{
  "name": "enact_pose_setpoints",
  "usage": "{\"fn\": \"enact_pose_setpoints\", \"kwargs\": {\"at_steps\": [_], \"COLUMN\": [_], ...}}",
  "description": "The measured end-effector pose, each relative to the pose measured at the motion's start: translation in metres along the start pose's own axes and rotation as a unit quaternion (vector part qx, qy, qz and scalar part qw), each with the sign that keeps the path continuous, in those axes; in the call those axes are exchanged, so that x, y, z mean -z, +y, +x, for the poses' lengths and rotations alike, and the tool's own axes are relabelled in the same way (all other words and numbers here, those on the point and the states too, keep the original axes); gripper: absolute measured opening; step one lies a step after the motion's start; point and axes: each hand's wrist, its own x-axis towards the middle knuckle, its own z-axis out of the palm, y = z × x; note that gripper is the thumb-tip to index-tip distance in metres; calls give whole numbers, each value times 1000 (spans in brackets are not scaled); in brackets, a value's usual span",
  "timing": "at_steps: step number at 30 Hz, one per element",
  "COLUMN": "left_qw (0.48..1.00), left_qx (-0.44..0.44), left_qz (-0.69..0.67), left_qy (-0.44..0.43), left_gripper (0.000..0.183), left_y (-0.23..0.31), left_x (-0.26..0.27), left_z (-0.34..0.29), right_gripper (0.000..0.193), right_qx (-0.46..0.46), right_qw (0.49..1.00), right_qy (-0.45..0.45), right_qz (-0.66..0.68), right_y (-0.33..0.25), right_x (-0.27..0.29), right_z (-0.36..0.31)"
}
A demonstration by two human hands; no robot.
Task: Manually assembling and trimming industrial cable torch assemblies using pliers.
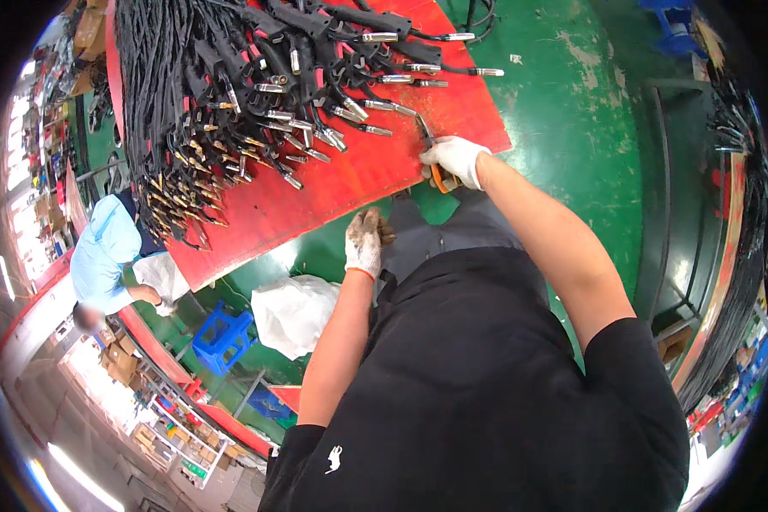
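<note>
My right hand (455,160), in a white glove, is closed at the near right edge of the red tabletop (316,205). It grips orange-handled pliers (439,177), whose far end is partly hidden by the glove. Just beyond the fingers a welding torch neck (423,128) with a metal tip slants up to the hand. My left hand (367,239), in a soiled white glove, hangs before the table edge with curled fingers; whatever it may hold is hidden. Many black welding torches (256,94) with silver nozzles and brass-coloured ends lie piled over the table.
At left a person in a light blue top (102,256) works at the table's end. A blue stool (223,337) and a white sack (294,316) stand on the green floor (572,102). More black cables hang on a rack (734,256) at far right.
</note>
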Motion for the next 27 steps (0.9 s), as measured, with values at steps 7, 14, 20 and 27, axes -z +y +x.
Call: {"fn": "enact_pose_setpoints", "kwargs": {"at_steps": [7, 14, 20, 27], "left_qw": [996, 958, 938, 986], "left_qx": [-76, -261, -223, -143], "left_qz": [36, 100, 221, -54], "left_qy": [-11, -67, 148, 74], "left_gripper": [40, 27, 32, 23], "left_y": [26, 95, 119, 77], "left_x": [-32, -121, -165, -171], "left_z": [6, 50, 138, 145], "right_gripper": [17, 26, 20, 32], "right_qx": [56, 72, 84, 136], "right_qw": [998, 989, 981, 921], "right_qy": [26, 55, 46, 113], "right_qz": [4, -120, -171, -346], "right_y": [9, -9, -6, 42], "right_x": [0, 18, 16, 47], "right_z": [20, -3, -30, -79]}}
